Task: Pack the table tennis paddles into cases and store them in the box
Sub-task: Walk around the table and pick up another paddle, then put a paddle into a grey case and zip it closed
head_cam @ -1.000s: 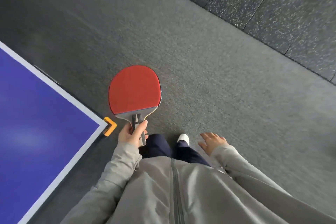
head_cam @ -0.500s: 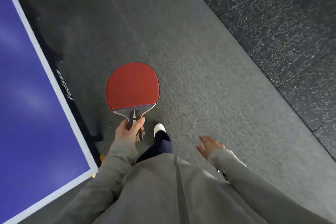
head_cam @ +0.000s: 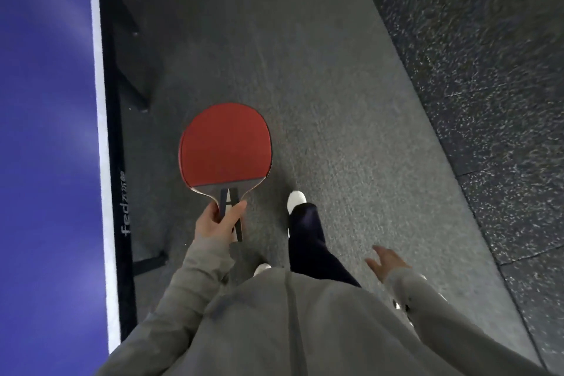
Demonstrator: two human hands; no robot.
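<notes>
Head view: the table tennis paddle point(head_cam: 225, 145) is in mid-air in front of the person's body, over the grey floor mat point(head_cam: 320, 85), to the right of the table and clear of its edge. Its long axis runs almost straight up the frame, the handle nearest the body and the rounded blade pointing forward and away, leaning a touch to the left. The red rubber face is turned up toward the camera, with the bare wood neck and dark handle below it. The left hand point(head_cam: 215, 223) grips the handle low down, the thumb laid across its upper face and the other fingers curled round beneath it. The right hand point(head_cam: 387, 262) hangs by the right hip, holding nothing, its fingers loosely apart and only slightly bent. Both arms are in grey jacket sleeves point(head_cam: 195, 278). A dark trouser leg and a white shoe point(head_cam: 296, 200) are stepped forward just right of the handle. The blue table point(head_cam: 45, 131) fills the left side, edged by a white line and a black rail with pale lettering. Dark speckled floor tiles point(head_cam: 488, 101) lie to the right of the mat.
</notes>
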